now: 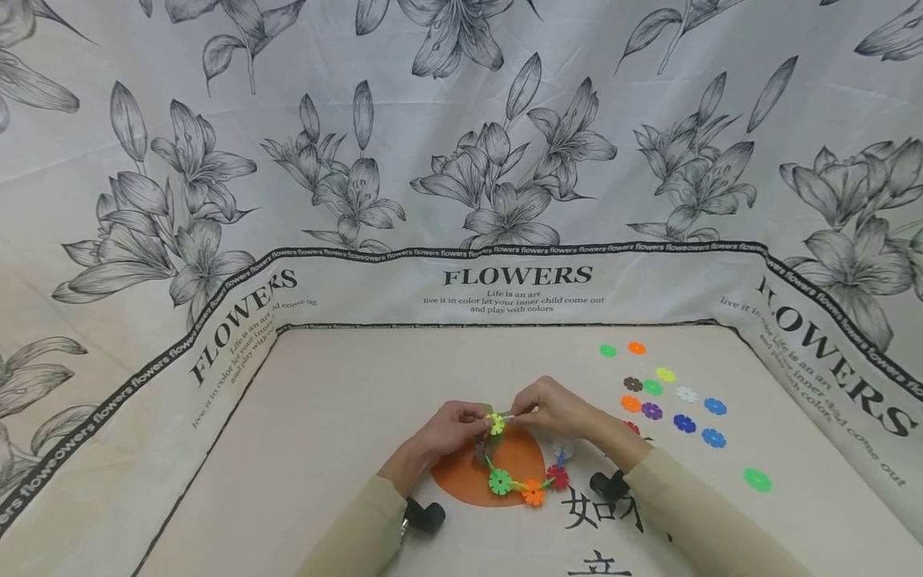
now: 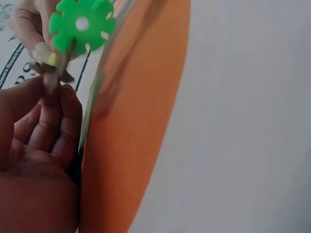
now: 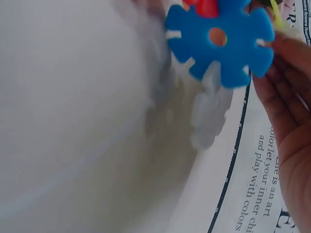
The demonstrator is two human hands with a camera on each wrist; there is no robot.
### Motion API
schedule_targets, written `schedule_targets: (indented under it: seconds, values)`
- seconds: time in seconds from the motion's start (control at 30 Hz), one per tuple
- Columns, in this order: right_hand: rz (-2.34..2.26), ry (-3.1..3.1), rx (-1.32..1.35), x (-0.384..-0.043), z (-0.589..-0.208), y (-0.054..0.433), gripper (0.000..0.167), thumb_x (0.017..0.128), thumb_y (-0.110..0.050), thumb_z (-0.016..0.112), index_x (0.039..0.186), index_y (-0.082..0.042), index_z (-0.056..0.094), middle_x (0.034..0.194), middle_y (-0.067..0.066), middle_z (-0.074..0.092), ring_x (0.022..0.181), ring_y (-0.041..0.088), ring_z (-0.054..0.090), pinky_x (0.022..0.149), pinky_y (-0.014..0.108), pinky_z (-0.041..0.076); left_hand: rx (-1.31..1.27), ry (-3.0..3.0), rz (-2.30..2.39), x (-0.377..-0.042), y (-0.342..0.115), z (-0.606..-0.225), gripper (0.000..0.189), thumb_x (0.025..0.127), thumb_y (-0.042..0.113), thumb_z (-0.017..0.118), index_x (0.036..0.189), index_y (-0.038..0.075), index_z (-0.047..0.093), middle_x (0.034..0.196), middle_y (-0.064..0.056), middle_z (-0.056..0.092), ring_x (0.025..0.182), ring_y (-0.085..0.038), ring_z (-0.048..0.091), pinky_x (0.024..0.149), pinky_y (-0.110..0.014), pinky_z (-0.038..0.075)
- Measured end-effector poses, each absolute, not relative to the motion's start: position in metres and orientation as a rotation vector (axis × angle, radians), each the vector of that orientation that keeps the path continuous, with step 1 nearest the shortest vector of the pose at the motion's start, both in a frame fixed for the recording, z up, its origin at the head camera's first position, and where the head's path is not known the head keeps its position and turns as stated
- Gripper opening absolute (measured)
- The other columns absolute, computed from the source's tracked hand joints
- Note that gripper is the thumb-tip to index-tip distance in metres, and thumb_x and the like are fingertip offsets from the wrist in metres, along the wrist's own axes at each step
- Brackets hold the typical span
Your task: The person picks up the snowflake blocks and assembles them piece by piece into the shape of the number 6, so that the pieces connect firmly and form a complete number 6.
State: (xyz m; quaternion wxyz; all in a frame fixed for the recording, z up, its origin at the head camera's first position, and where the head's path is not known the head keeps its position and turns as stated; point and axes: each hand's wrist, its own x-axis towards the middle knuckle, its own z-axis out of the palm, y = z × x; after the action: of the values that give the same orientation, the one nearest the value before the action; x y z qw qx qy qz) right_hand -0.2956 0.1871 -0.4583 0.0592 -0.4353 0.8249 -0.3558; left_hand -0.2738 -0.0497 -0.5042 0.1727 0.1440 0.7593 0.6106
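Left hand [image 1: 449, 431] and right hand [image 1: 554, 409] pinch the disc chain [image 1: 500, 482] either side of its yellow disc [image 1: 496, 424], partly over the orange circle [image 1: 456, 483], apparently to steady the joint; loose discs [image 1: 684, 423] lie apart, presumably leaving working room.

Pale tabletop cover [image 1: 346, 417] under left hand [image 1: 454, 429] and right hand [image 1: 554, 409]. Orange round patch [image 1: 461, 485] right below left hand; black characters [image 1: 579, 506] on near side of right hand. White band [image 1: 360, 292] lettered FLOWERS beyond both hands, running off either side. Grey-lily drape [image 1: 469, 192] behind, well past hands.
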Motion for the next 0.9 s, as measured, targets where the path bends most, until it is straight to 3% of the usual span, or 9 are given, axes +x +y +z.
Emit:
schedule_targets:
  seconds: [0.17, 0.4, 0.5, 0.7, 0.9]
  values:
    - [-1.097, 2.457, -1.354, -0.297, -0.459, 0.184, 0.006, 0.090, 0.000, 0.075, 0.088, -0.002, 0.080, 0.080, 0.009, 0.076, 0.068, 0.020, 0.065, 0.068, 0.025, 0.055, 0.404, 2.159, 1.716, -0.275, -0.052, -0.505, 0.015, 0.100, 0.011, 0.066, 0.099, -0.002, 0.073, 0.079, 0.001, 0.068, 0.079, -0.012, 0.059, 0.078, -0.025, 0.047]
    - [-1.037, 2.555, -1.228, -0.291, -0.462, 0.189, 0.006, 0.094, -0.011, 0.075, 0.095, -0.008, 0.080, 0.089, -0.001, 0.077, 0.080, 0.006, 0.067, 0.078, 0.027, 0.056, 0.432, 2.173, 1.699, -0.275, -0.051, -0.505, 0.016, 0.100, 0.012, 0.066, 0.098, -0.002, 0.073, 0.080, 0.000, 0.069, 0.080, -0.012, 0.060, 0.080, -0.026, 0.048]
    - [-1.006, 2.621, -1.156, -0.289, -0.460, 0.197, 0.008, 0.093, -0.014, 0.076, 0.100, -0.010, 0.079, 0.093, -0.005, 0.076, 0.085, 0.006, 0.067, 0.080, 0.028, 0.057, 0.405, 2.179, 1.692, -0.274, -0.049, -0.503, 0.015, 0.100, 0.012, 0.066, 0.098, 0.000, 0.073, 0.081, -0.001, 0.071, 0.080, -0.012, 0.062, 0.081, -0.027, 0.049]
    - [-0.997, 2.821, -0.867, -0.299, -0.457, 0.231, 0.022, 0.094, -0.018, 0.075, 0.110, -0.002, 0.075, 0.097, -0.002, 0.074, 0.089, 0.014, 0.067, 0.082, 0.033, 0.056, 0.367, 2.197, 1.678, -0.272, -0.048, -0.501, 0.014, 0.100, 0.013, 0.065, 0.099, 0.001, 0.072, 0.082, -0.002, 0.072, 0.080, -0.012, 0.063, 0.082, -0.028, 0.050]
    - [-1.121, 3.000, -0.470, -0.322, -0.461, 0.279, 0.021, 0.098, -0.022, 0.071, 0.109, -0.004, 0.075, 0.103, 0.007, 0.075, 0.095, 0.023, 0.067, 0.083, 0.039, 0.054, 0.351, 2.187, 1.706, -0.272, -0.047, -0.502, 0.014, 0.100, 0.014, 0.067, 0.100, 0.000, 0.072, 0.084, -0.004, 0.073, 0.080, -0.013, 0.064, 0.082, -0.028, 0.051]
